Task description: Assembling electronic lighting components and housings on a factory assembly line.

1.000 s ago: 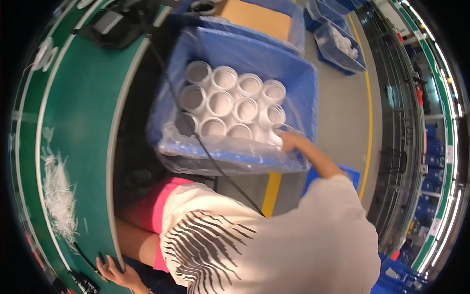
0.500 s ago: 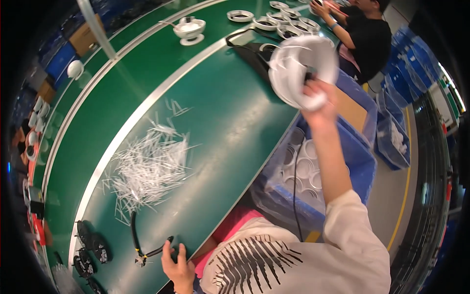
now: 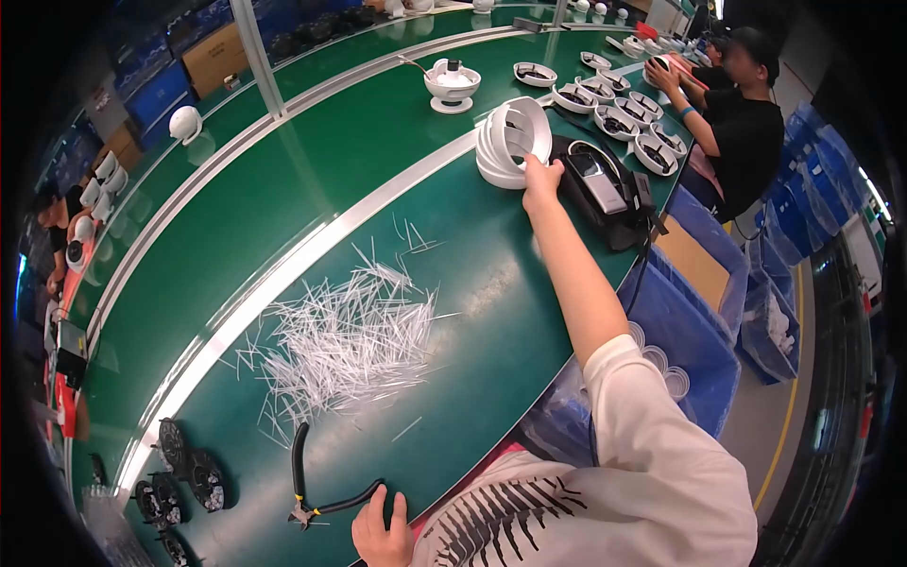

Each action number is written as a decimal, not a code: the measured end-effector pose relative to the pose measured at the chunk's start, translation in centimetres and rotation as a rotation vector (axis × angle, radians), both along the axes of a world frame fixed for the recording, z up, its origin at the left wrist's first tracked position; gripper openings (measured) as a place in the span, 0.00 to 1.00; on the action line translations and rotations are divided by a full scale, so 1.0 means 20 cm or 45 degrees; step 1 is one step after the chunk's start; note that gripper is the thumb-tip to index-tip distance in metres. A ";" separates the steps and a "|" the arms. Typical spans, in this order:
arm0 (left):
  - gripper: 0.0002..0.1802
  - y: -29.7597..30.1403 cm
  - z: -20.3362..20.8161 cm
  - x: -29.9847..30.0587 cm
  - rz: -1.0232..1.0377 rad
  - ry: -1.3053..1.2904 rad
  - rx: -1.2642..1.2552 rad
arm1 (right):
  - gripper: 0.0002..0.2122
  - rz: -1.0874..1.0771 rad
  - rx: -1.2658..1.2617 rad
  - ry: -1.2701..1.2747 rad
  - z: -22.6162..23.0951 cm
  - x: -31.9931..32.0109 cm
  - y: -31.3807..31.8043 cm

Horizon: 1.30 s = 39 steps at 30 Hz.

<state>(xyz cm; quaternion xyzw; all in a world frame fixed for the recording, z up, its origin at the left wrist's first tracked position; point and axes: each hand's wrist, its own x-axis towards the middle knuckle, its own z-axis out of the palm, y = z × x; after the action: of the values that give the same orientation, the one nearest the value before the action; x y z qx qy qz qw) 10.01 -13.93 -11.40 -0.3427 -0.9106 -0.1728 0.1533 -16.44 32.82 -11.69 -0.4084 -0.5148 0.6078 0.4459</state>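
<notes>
My right hand (image 3: 542, 181) reaches out over the green table and grips the rim of a stack of white plastic rings (image 3: 499, 161). The stack is at or just above the table top, tilted, beside a black bag (image 3: 605, 213) with a phone-like device (image 3: 601, 185) on it. My left hand (image 3: 382, 531) is at the near table edge with its fingers stretched out, holding nothing. Close to its fingertips lies one handle of the black-handled cutting pliers (image 3: 303, 511), which are spread apart on the table. Past the pliers is a loose heap of thin clear-white plastic strips (image 3: 350, 340).
Several black round parts (image 3: 203, 480) lie at the left. White housings with black inserts (image 3: 616, 123) stand at the far right, near a person in black (image 3: 746, 123). A blue-lined bin (image 3: 694, 378) with white rings is below the table's right edge. A white bowl-shaped part (image 3: 452, 87) stands farther back.
My right hand has carried the white rings from above the bin side to the table beside the bag. The view has shifted. My left hand stays by the pliers.
</notes>
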 end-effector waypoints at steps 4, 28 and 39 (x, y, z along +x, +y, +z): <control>0.22 0.00 0.01 0.01 -0.040 0.011 -0.009 | 0.25 -0.090 0.041 -0.009 0.02 0.02 -0.01; 0.23 -0.02 -0.09 -0.03 -0.212 0.414 -0.436 | 0.14 0.616 0.693 -1.767 -1.51 3.09 0.30; 0.28 -0.06 -0.09 -0.01 -0.149 0.365 -0.330 | 0.18 0.776 -0.056 -2.214 -1.89 3.10 0.29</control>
<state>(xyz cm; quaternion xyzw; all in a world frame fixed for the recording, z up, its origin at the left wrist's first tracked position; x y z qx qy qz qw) 9.73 -15.14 -13.24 -0.4329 -0.8726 -0.0121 0.2258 45.60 38.58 -49.41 -0.5765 -0.7423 0.1878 -0.2853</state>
